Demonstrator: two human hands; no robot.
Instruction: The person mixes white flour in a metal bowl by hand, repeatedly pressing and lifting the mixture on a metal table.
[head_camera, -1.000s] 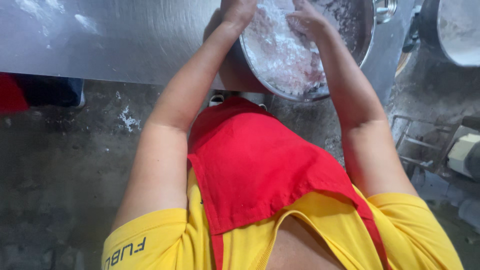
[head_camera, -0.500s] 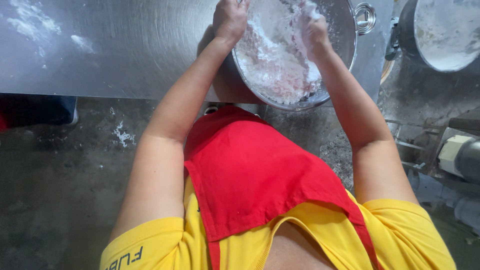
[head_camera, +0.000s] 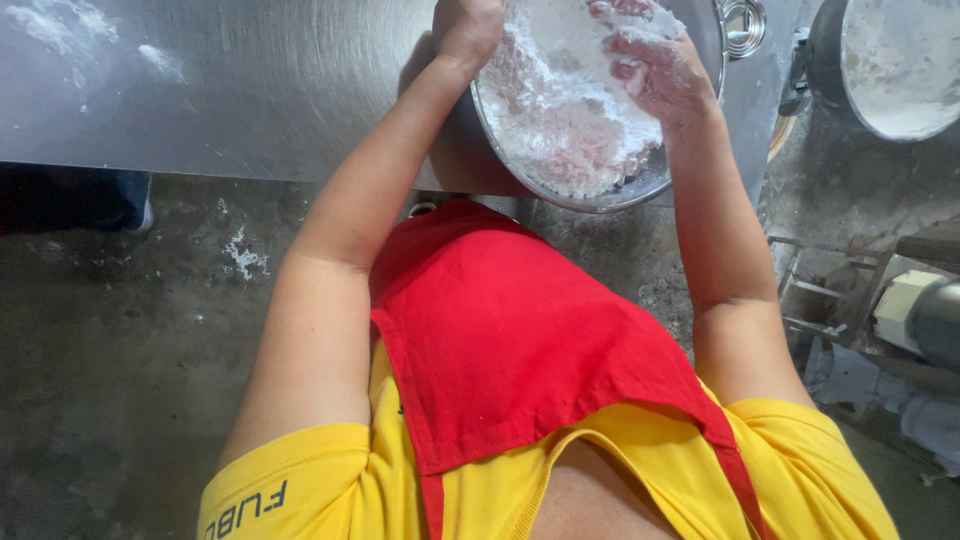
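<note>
A round metal bowl (head_camera: 600, 196) full of white flour and clumpy dough (head_camera: 560, 110) stands at the edge of a steel table (head_camera: 230, 90). My left hand (head_camera: 468, 28) grips the bowl's left rim with closed fingers. Coated in flour, my right hand (head_camera: 648, 55) rests inside the bowl on the dough, fingers curled into it. Both forearms reach up from my yellow shirt and red apron (head_camera: 520, 340).
A second metal pan (head_camera: 900, 60) dusted white sits at the upper right. A small metal cup (head_camera: 742, 22) stands beside the bowl. Flour smears mark the tabletop's far left. Below lies a dirty concrete floor (head_camera: 120, 330), with pipes and a motor (head_camera: 925, 315) at the right.
The view has shifted, so the bowl sits further right and higher. My right hand has moved deeper into the flour; my left stays on the rim.
</note>
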